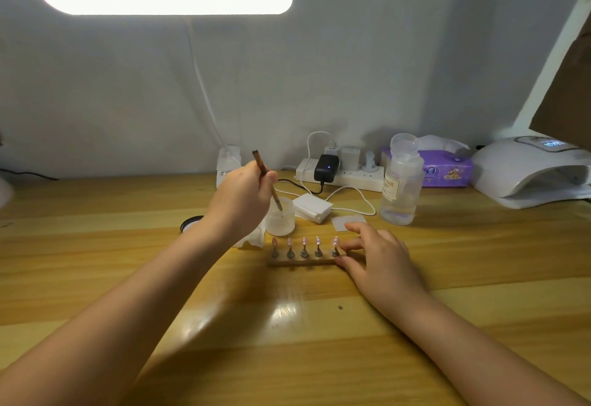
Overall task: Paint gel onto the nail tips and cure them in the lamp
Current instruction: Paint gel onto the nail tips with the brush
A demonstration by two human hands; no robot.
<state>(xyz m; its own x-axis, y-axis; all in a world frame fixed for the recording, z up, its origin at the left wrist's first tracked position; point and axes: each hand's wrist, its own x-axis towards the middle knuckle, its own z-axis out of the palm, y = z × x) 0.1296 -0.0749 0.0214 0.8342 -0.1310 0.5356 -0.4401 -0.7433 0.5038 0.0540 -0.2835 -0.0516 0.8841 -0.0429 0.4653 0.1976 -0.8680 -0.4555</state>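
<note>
My left hand (pixel 244 196) grips a brown-handled brush (pixel 266 178) and holds its tip down inside a small frosted glass cup (pixel 281 220). In front of the cup, a dark wooden strip (pixel 300 262) carries several pink nail tips (pixel 303 241) on little metal stands. My right hand (pixel 380 255) rests at the strip's right end, thumb and fingers touching it beside the last stand. The white curing lamp (pixel 527 172) stands at the far right with its display lit.
A clear liquid bottle (pixel 401 181), a purple tissue pack (pixel 447 167), a power strip (pixel 342 175) with chargers and cables, a stack of white pads (pixel 311 207), one loose pad (pixel 347 222), a crumpled tissue (pixel 254 237) and a black lid (pixel 191 223) lie on the wooden desk (pixel 287 325).
</note>
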